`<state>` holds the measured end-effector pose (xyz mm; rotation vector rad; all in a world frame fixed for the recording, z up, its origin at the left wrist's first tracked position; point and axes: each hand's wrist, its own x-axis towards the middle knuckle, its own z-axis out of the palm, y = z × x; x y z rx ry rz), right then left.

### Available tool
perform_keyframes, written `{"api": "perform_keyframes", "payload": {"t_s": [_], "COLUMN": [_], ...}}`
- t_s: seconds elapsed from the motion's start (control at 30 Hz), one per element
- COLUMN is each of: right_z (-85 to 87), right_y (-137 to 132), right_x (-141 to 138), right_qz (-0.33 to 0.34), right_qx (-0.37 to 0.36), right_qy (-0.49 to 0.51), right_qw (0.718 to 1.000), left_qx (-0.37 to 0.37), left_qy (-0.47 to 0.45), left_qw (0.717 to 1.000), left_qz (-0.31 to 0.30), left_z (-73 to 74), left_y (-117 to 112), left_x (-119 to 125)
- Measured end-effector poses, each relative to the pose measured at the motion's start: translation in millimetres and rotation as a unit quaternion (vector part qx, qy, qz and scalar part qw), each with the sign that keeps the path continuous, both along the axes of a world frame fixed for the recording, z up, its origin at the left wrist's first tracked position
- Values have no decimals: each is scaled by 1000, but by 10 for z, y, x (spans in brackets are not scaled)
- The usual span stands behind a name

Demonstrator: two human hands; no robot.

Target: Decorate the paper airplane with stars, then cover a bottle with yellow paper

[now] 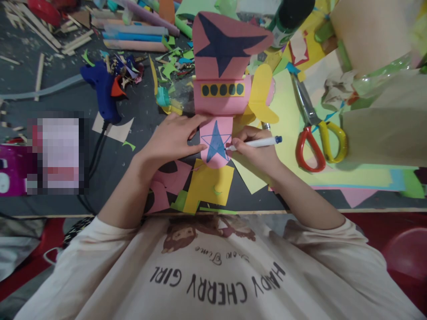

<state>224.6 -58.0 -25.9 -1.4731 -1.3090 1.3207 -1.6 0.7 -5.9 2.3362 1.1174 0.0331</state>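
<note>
Apparently for steadiness, the left hand (171, 138), fingers parted, braces the pink paper plane (222, 106) at twelve o'clock from its nine-o'clock edge; at three, the right hand (257, 155) pinches a white marker (262, 142) low, likely for control.

The long pink paper craft (222, 108) lies on the dark table (143, 106), with a rolled part in the middle. Its wide top end has a big dark blue star (220, 44). A yellow strip with five dark green dots (223, 90) goes across the roll. The blue star (216, 144) on the rounded bottom end is partly coloured in (its side points are just lines). The white marker with a blue end (258, 142) leans low, tip at that star's right side.
</note>
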Motion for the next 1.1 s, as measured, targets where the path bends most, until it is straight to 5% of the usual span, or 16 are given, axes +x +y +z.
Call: {"api": "perform_keyframes", "payload": {"t_s": [0.47, 0.73, 1.1], "right_z": [97, 44, 78], "right_y": [25, 21, 22], "right_x": [34, 21, 32], "right_qz": [77, 19, 78], "right_qx": [-6, 25, 6], "right_qy": [-24, -27, -39], "right_qw": [997, 999, 996], "left_qx": [-2, 3, 2], "left_qy": [14, 5, 18], "left_qw": [1000, 1000, 1000], "left_qz": [2, 2, 4], "left_z": [0, 2, -3], "left_y": [-2, -4, -5], "left_x": [3, -3, 9]}}
